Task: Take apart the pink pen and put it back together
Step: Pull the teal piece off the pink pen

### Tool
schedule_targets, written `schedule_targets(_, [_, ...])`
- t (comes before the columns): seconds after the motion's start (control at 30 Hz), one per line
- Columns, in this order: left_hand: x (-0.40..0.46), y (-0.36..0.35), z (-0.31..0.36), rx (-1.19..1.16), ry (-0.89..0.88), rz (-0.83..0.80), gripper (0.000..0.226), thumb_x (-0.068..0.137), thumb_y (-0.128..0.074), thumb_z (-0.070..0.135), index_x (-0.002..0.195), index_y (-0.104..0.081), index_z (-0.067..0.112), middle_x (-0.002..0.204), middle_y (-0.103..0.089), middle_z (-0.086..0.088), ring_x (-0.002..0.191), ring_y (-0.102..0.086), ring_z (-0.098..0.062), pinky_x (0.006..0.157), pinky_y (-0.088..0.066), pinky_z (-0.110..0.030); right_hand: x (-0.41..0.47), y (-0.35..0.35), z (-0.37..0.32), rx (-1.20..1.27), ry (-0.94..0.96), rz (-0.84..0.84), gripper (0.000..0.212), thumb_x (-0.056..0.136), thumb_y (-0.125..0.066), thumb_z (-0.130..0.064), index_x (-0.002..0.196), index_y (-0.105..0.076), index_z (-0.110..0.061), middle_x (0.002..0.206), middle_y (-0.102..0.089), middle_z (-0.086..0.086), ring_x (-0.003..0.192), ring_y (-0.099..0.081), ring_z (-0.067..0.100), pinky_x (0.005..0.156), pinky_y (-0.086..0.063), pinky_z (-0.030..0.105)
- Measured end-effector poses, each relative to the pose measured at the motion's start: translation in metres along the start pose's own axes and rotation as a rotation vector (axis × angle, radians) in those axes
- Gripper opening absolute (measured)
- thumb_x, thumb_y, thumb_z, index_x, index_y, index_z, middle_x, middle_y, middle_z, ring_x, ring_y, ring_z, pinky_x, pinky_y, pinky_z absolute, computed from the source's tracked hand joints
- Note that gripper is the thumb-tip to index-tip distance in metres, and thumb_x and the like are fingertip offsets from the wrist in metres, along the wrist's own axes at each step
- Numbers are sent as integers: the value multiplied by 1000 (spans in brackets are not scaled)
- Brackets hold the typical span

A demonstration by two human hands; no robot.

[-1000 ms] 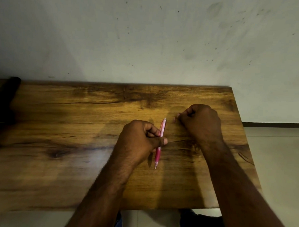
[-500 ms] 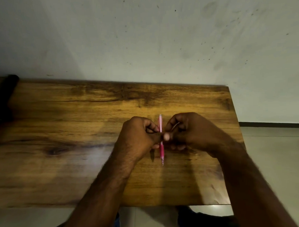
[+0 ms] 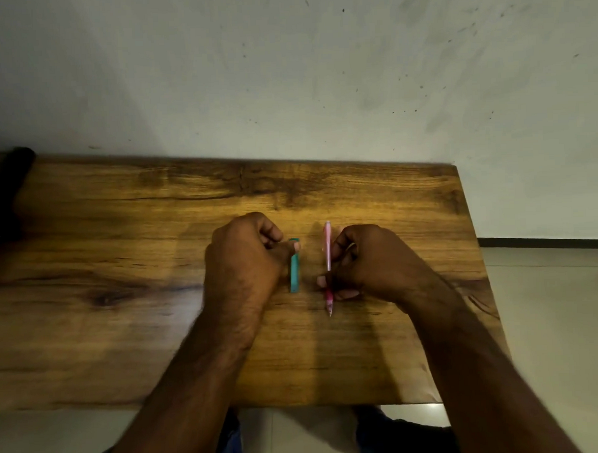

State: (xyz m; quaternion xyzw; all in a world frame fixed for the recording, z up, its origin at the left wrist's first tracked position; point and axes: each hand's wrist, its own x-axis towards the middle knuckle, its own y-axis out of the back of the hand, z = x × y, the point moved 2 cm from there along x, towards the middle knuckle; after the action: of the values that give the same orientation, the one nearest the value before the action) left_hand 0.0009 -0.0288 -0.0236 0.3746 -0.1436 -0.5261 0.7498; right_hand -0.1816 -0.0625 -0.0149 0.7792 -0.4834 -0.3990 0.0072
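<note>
A wooden worktop (image 3: 124, 336) stands against the far wall. Over its middle, the right hand (image 3: 367, 261) grasps the pink pen (image 3: 327, 249), tip pointing near. Just to its left, apart from it, the left hand (image 3: 244, 259) pinches a teal piece (image 3: 295, 272), likely held ready for refitting.

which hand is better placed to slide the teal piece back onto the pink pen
Left. The left hand already pinches the teal piece upright, just beside the pink pen, which the right hand grips mid-barrel, so the right seems best steadying it.
</note>
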Motion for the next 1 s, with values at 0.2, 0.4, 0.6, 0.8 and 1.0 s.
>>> schedule_targets(0.2, [-8,-8,0,115,31,-64,37,69,-93,47,67,-61,27,65,-62,10,61,-57,-2,50,-35,-23,3,-5,-2,-52,-11,65,42,68,-95,-8,94,-62,-10,80,-74,11,50,-72,14,43,-51,20])
schedule_targets(0.4, [-7,-11,0,183,-2,-77,32,74,-90,45,70,-63,29,70,-63,12,66,-56,-2,52,-32,-21,6,2,-1,-117,34,100,33,72,-93,-27,86,-66,-13,61,-74,3,49,-72,15,45,-55,26])
schedule_targets(0.6, [-8,-8,0,139,-62,-75,23,75,-87,38,73,-66,28,68,-63,12,64,-57,0,51,-34,-20,7,4,-7,-45,313,402,22,82,-84,-41,80,-69,-25,74,-71,-2,64,-71,16,64,-62,43])
schedule_targets(0.8, [-12,11,7,33,-291,5,19,72,-87,28,78,-69,25,71,-60,15,65,-55,1,54,-40,-17,14,-12,-13,300,334,240,11,87,-81,-14,93,-73,-10,82,-77,7,74,-77,18,71,-64,36])
schedule_targets(1.0, [-13,27,-2,2,-341,-27,27,78,-87,20,103,-76,23,87,-67,13,79,-62,-1,70,-54,-22,13,-22,-22,569,296,144,19,84,-80,-2,97,-69,6,88,-73,28,68,-75,18,64,-58,22])
